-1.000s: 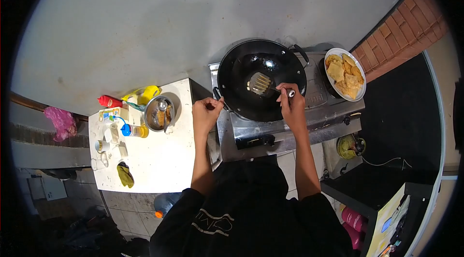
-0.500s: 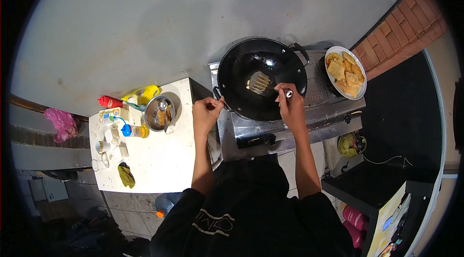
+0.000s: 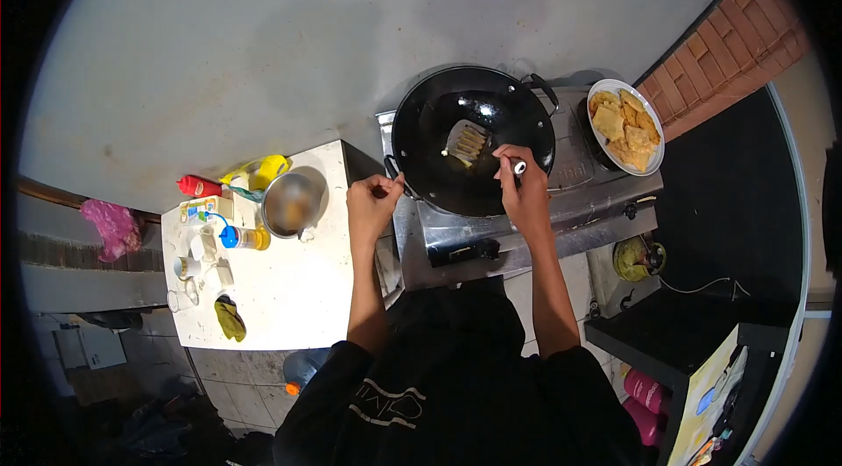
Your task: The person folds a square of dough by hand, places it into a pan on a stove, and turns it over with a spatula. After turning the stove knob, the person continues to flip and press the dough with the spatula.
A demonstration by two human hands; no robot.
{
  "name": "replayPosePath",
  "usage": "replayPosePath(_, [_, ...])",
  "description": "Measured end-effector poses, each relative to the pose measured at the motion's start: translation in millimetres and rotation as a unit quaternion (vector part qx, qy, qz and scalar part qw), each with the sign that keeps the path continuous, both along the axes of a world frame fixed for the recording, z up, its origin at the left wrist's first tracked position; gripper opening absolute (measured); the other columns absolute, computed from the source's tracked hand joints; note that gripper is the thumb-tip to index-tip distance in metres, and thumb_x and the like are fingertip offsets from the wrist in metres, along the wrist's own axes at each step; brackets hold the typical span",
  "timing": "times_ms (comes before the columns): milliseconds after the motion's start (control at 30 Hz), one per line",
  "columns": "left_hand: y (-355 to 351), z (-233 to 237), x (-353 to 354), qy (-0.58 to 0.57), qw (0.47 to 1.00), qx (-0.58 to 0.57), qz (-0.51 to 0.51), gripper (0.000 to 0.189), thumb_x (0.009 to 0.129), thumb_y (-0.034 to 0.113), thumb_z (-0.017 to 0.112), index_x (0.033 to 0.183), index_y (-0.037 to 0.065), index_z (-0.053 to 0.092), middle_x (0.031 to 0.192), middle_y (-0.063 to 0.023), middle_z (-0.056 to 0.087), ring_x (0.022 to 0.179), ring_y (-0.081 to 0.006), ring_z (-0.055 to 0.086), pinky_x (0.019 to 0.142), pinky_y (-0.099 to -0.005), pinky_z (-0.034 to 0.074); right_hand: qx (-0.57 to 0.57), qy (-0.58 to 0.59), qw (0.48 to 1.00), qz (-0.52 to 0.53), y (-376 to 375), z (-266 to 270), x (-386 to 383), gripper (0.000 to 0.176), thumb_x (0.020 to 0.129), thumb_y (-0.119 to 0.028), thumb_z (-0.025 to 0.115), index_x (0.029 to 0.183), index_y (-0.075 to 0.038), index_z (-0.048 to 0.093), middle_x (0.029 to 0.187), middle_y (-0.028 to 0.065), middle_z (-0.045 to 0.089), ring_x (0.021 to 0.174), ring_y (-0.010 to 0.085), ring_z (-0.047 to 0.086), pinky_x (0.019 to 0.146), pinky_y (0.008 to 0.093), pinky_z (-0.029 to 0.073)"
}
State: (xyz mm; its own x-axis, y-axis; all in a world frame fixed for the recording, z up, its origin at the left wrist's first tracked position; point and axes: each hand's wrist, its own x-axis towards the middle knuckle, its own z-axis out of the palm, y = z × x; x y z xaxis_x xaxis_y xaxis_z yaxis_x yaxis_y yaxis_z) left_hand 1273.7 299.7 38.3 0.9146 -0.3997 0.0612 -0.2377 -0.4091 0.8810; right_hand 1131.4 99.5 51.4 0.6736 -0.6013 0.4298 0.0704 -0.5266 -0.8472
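A black wok [image 3: 438, 133] stands on the silver gas stove [image 3: 561, 212]. My right hand [image 3: 524, 190] is closed round the handle of a slotted spatula [image 3: 468, 144], whose head is low inside the wok. At the wok's left side handle [image 3: 392, 170], my left hand [image 3: 373, 200] has its fingertips pinched on the handle. Right of the wok, a white plate [image 3: 654, 161] holds fried golden pieces [image 3: 624, 128].
On the white table [image 3: 289, 291] at the left are a metal bowl [image 3: 293, 205], a red bottle [image 3: 200, 185], a blue-capped bottle [image 3: 246, 237] and a green item [image 3: 230, 319]. A brick edge [image 3: 728, 45] rises behind the plate.
The spatula head has shifted slightly left and down in the wok, and my right hand moved a little left with it. My left hand stays at the wok handle.
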Motion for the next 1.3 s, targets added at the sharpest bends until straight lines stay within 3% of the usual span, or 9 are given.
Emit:
replayPosePath(200, [0,-2,0,0.011,1.0,-0.003,0.003,0.029,0.08,0.02,0.075,0.068,-0.005,0.065,0.056,-0.0069,0.061,0.051,-0.0087,0.053,0.053,-0.0257,0.044,0.035,0.023,0.999,0.017,3,4,-6,0.011,0.093,-0.004,0.055,0.102,0.003,0.055,0.093,0.0155,0.064,0.083,0.0246,0.065,0.073,0.0319,0.049])
replayPosePath(467, [0,-4,2,0.013,1.0,-0.018,-0.008,0.028,0.08,0.018,0.075,0.068,-0.005,0.065,0.056,-0.0053,0.06,0.051,-0.0071,0.051,0.052,-0.0248,0.042,-0.01,0.015,1.0,-0.007,3,17,-14,0.011,0.093,-0.005,0.056,0.101,0.002,0.056,0.086,0.0143,0.064,0.068,0.018,0.062,0.058,0.0292,0.048])
replayPosePath(700, [1,-6,4,0.009,1.0,-0.021,-0.01,0.03,0.081,0.02,0.075,0.068,-0.005,0.065,0.056,-0.0053,0.06,0.05,-0.0072,0.051,0.051,-0.0251,0.042,0.015,0.03,0.999,-0.025,-4,10,-21,0.011,0.094,-0.007,0.055,0.099,0.002,0.056,0.083,0.0122,0.064,0.065,0.0143,0.061,0.054,0.028,0.047])
replayPosePath(967, [0,-6,5,0.019,0.999,-0.02,-0.015,0.027,0.08,0.017,0.074,0.068,-0.005,0.065,0.056,-0.0053,0.061,0.051,-0.0068,0.051,0.051,-0.0245,0.042,0.155,-0.054,0.982,-0.093,-18,-16,-8,0.02,0.099,-0.015,0.048,0.094,0.004,0.053,0.083,0.0076,0.064,0.06,0.009,0.058,0.051,0.0231,0.045])
replayPosePath(1100, [0,-3,4,0.037,0.999,-0.03,-0.014,0.021,0.079,0.011,0.074,0.068,-0.006,0.066,0.056,-0.0047,0.061,0.052,-0.0059,0.051,0.052,-0.0243,0.042,0.161,-0.071,0.98,-0.089,-19,-27,-6,0.02,0.1,-0.014,0.047,0.095,0.004,0.052,0.082,0.0077,0.064,0.059,0.0087,0.057,0.052,0.023,0.045])
replayPosePath(1167, [0,-2,4,0.04,0.999,-0.03,-0.011,0.021,0.079,0.011,0.074,0.068,-0.006,0.066,0.056,-0.0046,0.061,0.052,-0.0058,0.051,0.052,-0.0242,0.042,0.133,-0.05,0.986,-0.083,-22,-28,-7,0.017,0.1,-0.014,0.045,0.097,0.002,0.049,0.09,0.0101,0.063,0.057,0.0087,0.055,0.049,0.0207,0.042])
replayPosePath(1300, [1,-5,4,0.04,0.999,-0.027,-0.014,0.022,0.079,0.011,0.073,0.068,-0.006,0.066,0.056,-0.0041,0.06,0.052,-0.0055,0.05,0.051,-0.0239,0.042,0.084,-0.032,0.992,-0.087,-26,-31,-6,0.016,0.1,-0.014,0.045,0.097,0.002,0.049,0.09,0.0099,0.063,0.057,0.0085,0.054,0.049,0.0213,0.043])
